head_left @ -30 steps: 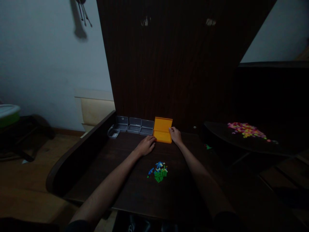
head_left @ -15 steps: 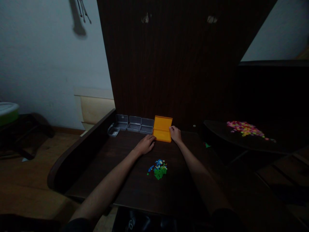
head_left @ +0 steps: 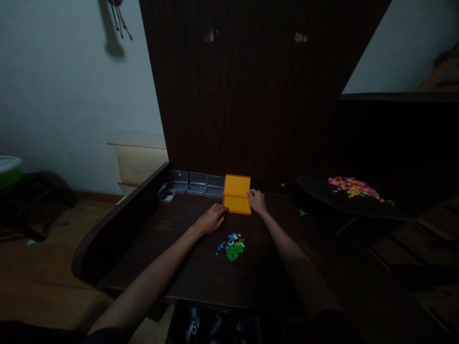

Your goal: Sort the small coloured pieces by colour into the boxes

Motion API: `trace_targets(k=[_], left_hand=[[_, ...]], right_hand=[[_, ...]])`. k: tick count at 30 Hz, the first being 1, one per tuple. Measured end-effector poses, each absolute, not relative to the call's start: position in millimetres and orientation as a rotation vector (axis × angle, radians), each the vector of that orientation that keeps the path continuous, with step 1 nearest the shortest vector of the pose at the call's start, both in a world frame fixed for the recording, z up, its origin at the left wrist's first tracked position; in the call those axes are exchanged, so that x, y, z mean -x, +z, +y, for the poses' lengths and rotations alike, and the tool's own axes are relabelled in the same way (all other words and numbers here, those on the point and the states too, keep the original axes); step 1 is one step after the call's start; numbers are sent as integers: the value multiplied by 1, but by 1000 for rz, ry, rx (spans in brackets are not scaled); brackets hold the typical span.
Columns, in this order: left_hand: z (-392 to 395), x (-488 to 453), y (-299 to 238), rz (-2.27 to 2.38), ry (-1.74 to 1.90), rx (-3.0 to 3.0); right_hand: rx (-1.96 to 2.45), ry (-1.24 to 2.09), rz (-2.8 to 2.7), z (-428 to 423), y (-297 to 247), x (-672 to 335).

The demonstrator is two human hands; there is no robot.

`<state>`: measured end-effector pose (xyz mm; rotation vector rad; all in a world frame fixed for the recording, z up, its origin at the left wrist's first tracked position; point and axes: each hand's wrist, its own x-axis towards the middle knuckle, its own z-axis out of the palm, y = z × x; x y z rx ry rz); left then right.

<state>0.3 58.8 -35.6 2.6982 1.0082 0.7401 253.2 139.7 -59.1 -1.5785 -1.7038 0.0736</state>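
Observation:
An open orange box (head_left: 236,200) stands at the back of the dark wooden table (head_left: 172,267), its lid tilted up against the rear panel. My left hand (head_left: 211,220) lies on the table with curled fingers touching the box's front left corner. My right hand (head_left: 256,201) grips the box's right edge with closed fingers. A small heap of green, blue and white pieces (head_left: 230,246) lies on the table just in front of my hands.
Three clear plastic boxes (head_left: 196,184) stand in a row left of the orange one, with a fourth small one (head_left: 167,195) at the table's left rail. A pile of pink and yellow pieces (head_left: 351,187) lies on a dark side surface at the right.
The orange box and both hands have shifted slightly towards me and to the left; the view has also drifted. The hands keep their hold on the box.

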Motion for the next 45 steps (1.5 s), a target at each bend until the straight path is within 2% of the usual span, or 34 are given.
trace_targets(k=[24, 45], left_hand=[[36, 10, -33, 967, 726, -2729], [34, 11, -35, 971, 706, -2799]], right_hand=[[1801, -108, -1882, 105, -48, -245], [1796, 58, -1738, 106, -47, -247]])
